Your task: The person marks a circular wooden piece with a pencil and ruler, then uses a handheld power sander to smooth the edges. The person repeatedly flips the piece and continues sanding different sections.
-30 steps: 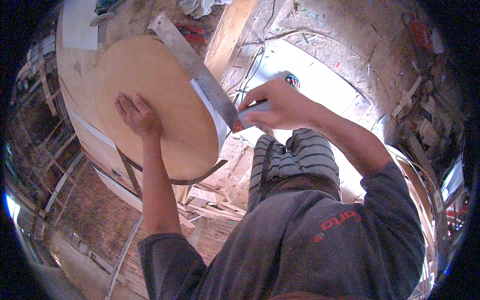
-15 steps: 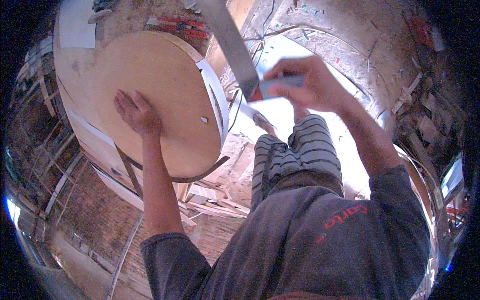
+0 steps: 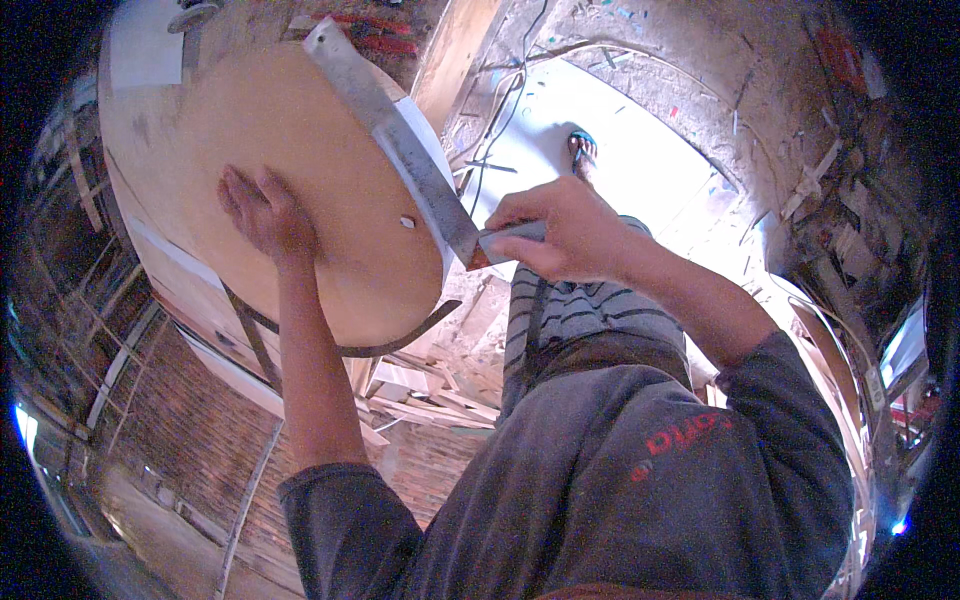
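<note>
My left hand (image 3: 268, 215) lies flat on a round, pale wooden board (image 3: 320, 290), fingers stretched out and holding nothing. To the right of the board, my right hand (image 3: 570, 232) is closed round the grey handle of a hand saw (image 3: 405, 150). Its long metal blade slants up to the left, passing over the board's right edge, and has a small hole near the far tip. Whether the blade touches the board I cannot tell. A white strip (image 3: 428, 130) shows along the board's right edge, and a small white spot (image 3: 407, 222) lies on its face.
A curved dark strip (image 3: 405, 347) runs below the board's near edge. Wood offcuts (image 3: 430, 395) are piled beneath it. A white sheet (image 3: 620, 120) lies on the floor, with a black cable (image 3: 497, 125) by its left side. Scrap wood (image 3: 825, 180) litters the right.
My right hand has come down and left with the saw, so its blade now lies across the board's right edge. My left hand has hardly moved. A foot has shifted on the white sheet.
</note>
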Action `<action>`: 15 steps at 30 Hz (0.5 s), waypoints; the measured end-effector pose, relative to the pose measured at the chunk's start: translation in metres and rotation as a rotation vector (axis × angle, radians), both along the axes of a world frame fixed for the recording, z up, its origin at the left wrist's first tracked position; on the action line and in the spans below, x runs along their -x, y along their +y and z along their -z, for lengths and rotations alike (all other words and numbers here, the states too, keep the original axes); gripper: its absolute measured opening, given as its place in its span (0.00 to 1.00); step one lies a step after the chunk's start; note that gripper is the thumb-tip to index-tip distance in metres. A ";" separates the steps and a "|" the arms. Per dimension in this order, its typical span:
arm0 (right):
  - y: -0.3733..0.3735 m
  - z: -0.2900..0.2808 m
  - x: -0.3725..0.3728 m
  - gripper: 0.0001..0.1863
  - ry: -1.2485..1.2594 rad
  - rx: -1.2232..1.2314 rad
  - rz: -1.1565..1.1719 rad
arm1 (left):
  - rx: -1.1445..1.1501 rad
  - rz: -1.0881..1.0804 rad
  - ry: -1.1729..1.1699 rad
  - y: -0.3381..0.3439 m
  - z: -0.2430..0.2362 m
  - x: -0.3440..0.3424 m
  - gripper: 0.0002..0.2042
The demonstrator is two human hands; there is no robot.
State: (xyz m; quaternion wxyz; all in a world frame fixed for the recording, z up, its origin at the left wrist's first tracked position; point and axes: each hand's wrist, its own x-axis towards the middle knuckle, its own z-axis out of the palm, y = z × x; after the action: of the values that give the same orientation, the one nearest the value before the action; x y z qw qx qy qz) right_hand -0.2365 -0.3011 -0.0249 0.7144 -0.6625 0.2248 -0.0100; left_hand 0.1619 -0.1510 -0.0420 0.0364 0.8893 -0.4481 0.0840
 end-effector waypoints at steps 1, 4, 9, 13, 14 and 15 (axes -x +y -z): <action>0.001 0.000 -0.005 0.13 0.008 -0.007 -0.006 | -0.038 0.035 -0.057 0.013 0.009 -0.016 0.34; -0.003 -0.009 0.004 0.12 0.001 -0.013 -0.022 | -0.064 0.089 -0.152 0.025 0.014 -0.024 0.27; 0.020 0.005 -0.006 0.12 -0.042 -0.004 0.088 | 0.007 -0.003 -0.002 -0.002 0.003 -0.003 0.35; 0.029 0.006 -0.007 0.13 -0.033 0.043 0.097 | 0.005 0.007 -0.016 0.007 0.005 -0.009 0.35; 0.027 0.006 -0.003 0.13 -0.029 0.070 0.081 | 0.034 -0.023 0.006 0.007 0.004 -0.007 0.35; 0.028 0.005 0.001 0.13 -0.026 0.042 0.089 | 0.010 0.001 -0.019 0.011 0.007 -0.011 0.35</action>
State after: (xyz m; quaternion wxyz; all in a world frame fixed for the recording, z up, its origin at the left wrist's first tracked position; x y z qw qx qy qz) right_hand -0.2376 -0.2727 -0.0300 0.7020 -0.6666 0.2447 -0.0551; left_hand 0.1725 -0.1400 -0.0487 0.0365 0.8880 -0.4485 0.0947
